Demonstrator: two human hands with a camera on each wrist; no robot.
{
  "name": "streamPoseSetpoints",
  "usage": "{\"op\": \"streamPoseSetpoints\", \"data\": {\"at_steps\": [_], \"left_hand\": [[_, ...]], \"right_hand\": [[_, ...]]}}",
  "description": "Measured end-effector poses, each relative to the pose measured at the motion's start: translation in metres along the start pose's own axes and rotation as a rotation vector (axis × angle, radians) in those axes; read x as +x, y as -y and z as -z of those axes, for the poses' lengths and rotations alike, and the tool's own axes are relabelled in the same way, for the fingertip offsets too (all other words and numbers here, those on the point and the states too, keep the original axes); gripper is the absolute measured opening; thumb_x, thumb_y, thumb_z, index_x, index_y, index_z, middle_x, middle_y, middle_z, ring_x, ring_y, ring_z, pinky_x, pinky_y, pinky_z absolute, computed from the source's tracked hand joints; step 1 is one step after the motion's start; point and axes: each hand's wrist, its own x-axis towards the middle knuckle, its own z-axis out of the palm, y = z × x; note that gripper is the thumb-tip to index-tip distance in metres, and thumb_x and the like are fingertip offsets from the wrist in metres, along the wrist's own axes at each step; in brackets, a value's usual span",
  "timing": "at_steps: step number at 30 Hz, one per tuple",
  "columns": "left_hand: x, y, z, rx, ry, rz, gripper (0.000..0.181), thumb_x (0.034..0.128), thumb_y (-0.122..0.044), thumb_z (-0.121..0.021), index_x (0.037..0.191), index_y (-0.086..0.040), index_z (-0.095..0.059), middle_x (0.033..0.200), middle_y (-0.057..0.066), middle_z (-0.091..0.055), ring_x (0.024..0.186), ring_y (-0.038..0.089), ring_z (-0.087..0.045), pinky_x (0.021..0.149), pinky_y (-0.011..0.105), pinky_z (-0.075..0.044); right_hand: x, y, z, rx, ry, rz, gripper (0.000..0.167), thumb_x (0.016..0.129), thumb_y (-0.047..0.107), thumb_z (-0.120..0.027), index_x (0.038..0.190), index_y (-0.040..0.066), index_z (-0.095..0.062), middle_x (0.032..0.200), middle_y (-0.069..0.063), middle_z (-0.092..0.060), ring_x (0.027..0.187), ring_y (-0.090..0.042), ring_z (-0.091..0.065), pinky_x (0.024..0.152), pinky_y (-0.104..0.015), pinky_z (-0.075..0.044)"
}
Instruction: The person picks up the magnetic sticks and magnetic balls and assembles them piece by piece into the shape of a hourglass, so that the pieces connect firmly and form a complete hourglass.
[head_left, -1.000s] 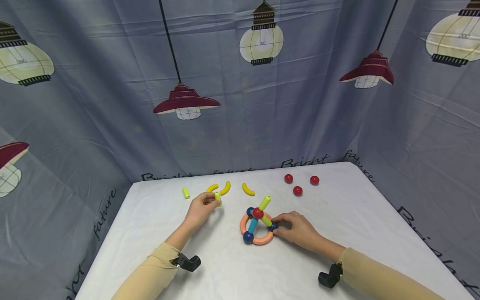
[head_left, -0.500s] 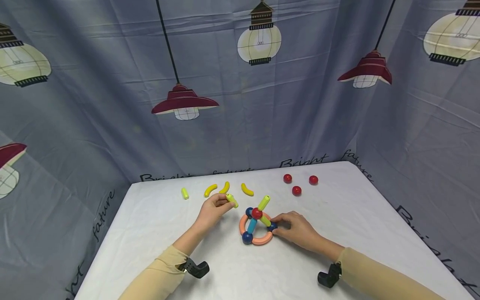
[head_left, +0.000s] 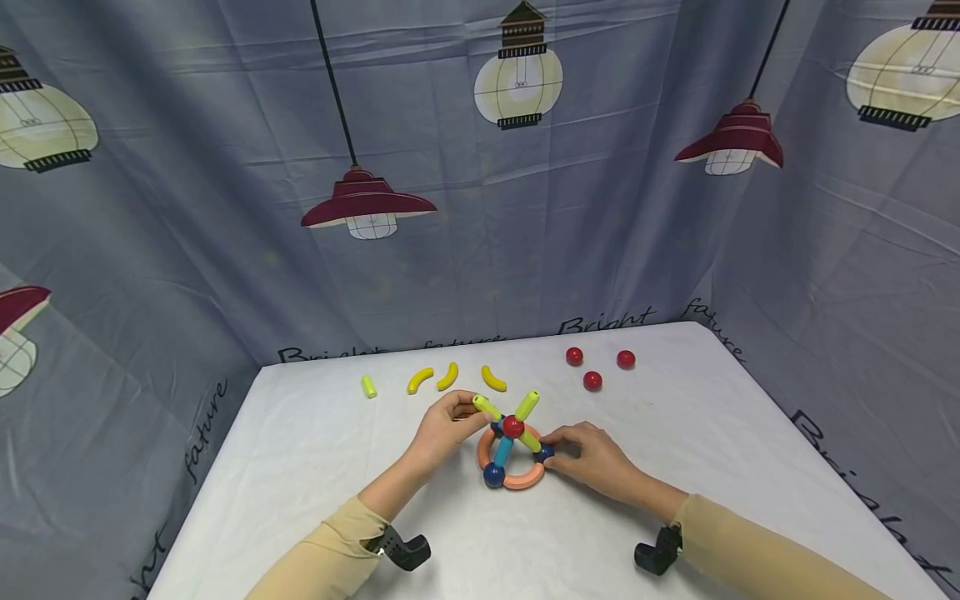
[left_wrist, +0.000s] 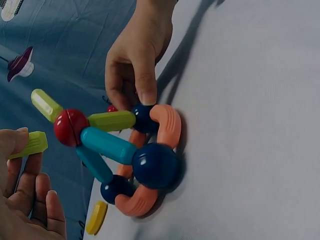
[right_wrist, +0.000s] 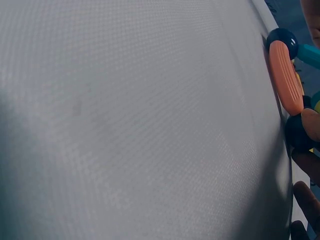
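A magnetic ball-and-rod model stands on the table: an orange ring of curved rods [head_left: 527, 478] with dark blue balls, blue rods [head_left: 503, 452] and a green rod leaning up to a red ball [head_left: 513, 427]. Another green rod [head_left: 528, 405] points up from that ball. Between thumb and fingers my left hand [head_left: 441, 433] holds a loose yellow-green rod [left_wrist: 35, 144]; in the left wrist view a small gap separates it from the red ball. My right hand [head_left: 600, 465] pinches the dark blue ball [left_wrist: 143, 118] at the ring's right side.
Several yellow curved rods [head_left: 493, 379] and one green rod [head_left: 369, 387] lie along the back left of the white table [head_left: 300, 442]. Loose red balls [head_left: 592, 381] sit at the back right. A grey curtain [head_left: 465, 275] hangs behind the table.
My left hand has moved right with the green rod, from beside the yellow curved rods to next to the model's red ball. The rod has tilted. My right hand stays on the blue ball.
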Motion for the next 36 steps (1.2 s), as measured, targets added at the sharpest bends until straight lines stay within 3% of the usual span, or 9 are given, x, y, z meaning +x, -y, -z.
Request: {"op": "streamPoseSetpoints", "data": {"at_steps": [17, 27, 32, 36], "left_hand": [[-0.004, -0.002, -0.013, 0.002, 0.013, -0.008, 0.034, 0.0925, -0.025, -0.077, 0.118, -0.007, -0.065, 0.107, 0.003, -0.070, 0.101, 0.020, -0.061, 0.084, 0.033, -0.050], [-0.002, 0.002, -0.013, 0.025, 0.029, -0.013, 0.034, 0.0933, -0.027, -0.076, 0.120, -0.008, -0.064, 0.109, 0.003, -0.070, 0.104, 0.019, -0.061, 0.087, 0.034, -0.050], [-0.005, 0.013, -0.011, 0.136, 0.060, -0.028, 0.037, 0.0929, -0.030, -0.076, 0.121, -0.010, -0.064, 0.118, 0.007, -0.067, 0.108, 0.022, -0.059, 0.091, 0.037, -0.049], [-0.012, 0.028, -0.010, 0.304, 0.114, -0.028, 0.044, 0.0901, -0.033, -0.079, 0.122, -0.008, -0.062, 0.122, 0.009, -0.059, 0.108, 0.024, -0.055, 0.088, 0.039, -0.048]], "right_hand": [[0.000, -0.001, 0.000, -0.004, 0.003, 0.019, 0.031, 0.083, 0.032, -0.087, 0.112, 0.036, -0.075, 0.106, 0.024, -0.067, 0.115, -0.014, -0.057, 0.103, -0.052, -0.046], [0.000, 0.000, 0.000, -0.012, 0.006, 0.005, 0.031, 0.084, 0.033, -0.087, 0.112, 0.035, -0.075, 0.105, 0.023, -0.067, 0.115, -0.014, -0.056, 0.104, -0.052, -0.045], [0.000, 0.001, 0.000, -0.007, 0.008, -0.004, 0.031, 0.083, 0.032, -0.087, 0.113, 0.035, -0.076, 0.106, 0.022, -0.067, 0.115, -0.014, -0.056, 0.103, -0.052, -0.045], [-0.001, 0.002, 0.000, -0.015, 0.005, -0.003, 0.032, 0.083, 0.031, -0.087, 0.113, 0.034, -0.076, 0.106, 0.022, -0.067, 0.114, -0.014, -0.056, 0.103, -0.052, -0.046]]}}
